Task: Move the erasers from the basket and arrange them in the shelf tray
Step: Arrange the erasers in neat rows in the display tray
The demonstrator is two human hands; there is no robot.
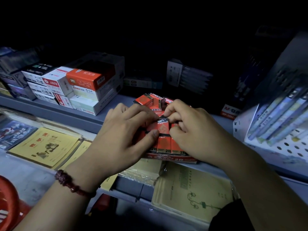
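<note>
Presently, both hands work over the tray [171,159] on the shelf [66,112]; the left hand [123,130] pinches one eraser [161,129] between thumb and fingers; the right hand [191,127] pinches its top edge; the eraser stands in the tray among others.

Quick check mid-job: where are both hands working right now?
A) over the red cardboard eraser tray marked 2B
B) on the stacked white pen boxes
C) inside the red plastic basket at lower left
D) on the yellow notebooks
A: the left hand and the right hand both pinch one red-wrapped rectangular eraser above the red cardboard tray marked 2B on the grey shelf.
</note>
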